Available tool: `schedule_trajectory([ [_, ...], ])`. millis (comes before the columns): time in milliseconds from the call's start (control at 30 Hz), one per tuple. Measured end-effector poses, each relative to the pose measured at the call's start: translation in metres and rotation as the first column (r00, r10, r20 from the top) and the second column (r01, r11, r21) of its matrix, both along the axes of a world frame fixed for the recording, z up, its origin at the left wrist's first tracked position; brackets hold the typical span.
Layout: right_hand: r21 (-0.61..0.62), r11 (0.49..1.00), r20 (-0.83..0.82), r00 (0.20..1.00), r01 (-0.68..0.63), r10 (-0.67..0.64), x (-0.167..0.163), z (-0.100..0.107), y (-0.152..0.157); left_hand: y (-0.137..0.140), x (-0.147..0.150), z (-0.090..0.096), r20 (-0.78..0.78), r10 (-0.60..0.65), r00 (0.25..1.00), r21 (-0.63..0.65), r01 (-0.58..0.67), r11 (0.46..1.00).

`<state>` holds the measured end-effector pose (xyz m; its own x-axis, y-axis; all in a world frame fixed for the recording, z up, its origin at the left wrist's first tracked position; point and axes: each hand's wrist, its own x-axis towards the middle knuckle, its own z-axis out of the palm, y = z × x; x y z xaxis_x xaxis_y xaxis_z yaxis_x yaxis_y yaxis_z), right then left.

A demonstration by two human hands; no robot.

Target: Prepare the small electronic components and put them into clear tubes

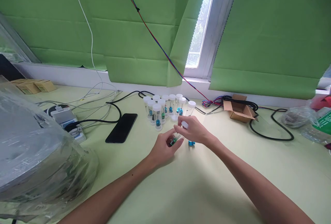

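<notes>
My left hand (164, 148) is closed around a small clear tube (178, 136), which lies tilted and has a green and dark piece at its lower end. At the tube's upper end, my right hand (195, 129) pinches the white cap (184, 124). Whether the cap sits on the tube or is apart from it, I cannot tell. On the table just below my right hand lies a small blue part (191, 143). Behind my hands stand several upright clear tubes (157, 117) with white caps and blue or green pieces inside. One more capped tube (191, 105) is partly hidden by my right hand.
A black phone (121, 128) lies left of the tubes. Further left are a power strip (74, 130) with cables and a large plastic-wrapped object (38, 155). An open cardboard box (239, 112) and black cables (271, 138) lie at the right, near a plastic bag (297, 116).
</notes>
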<state>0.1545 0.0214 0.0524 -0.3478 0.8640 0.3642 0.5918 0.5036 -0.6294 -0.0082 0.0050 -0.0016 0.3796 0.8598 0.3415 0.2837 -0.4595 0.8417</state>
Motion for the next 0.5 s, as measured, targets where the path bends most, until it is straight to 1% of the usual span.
schedule_trajectory([
  [200,0.004,1.0,0.032,0.999,0.008,-0.009,0.0007,-0.0037,0.003,-0.0018,-0.0003,0.0013,-0.037,-0.004,0.999,0.0,0.004,1.0],
  [500,-0.031,0.999,0.024,0.999,-0.02,0.021,0.0036,-0.0038,0.0044,-0.0042,0.0012,0.0026,-0.031,-0.007,0.999,-0.005,0.007,1.0],
])
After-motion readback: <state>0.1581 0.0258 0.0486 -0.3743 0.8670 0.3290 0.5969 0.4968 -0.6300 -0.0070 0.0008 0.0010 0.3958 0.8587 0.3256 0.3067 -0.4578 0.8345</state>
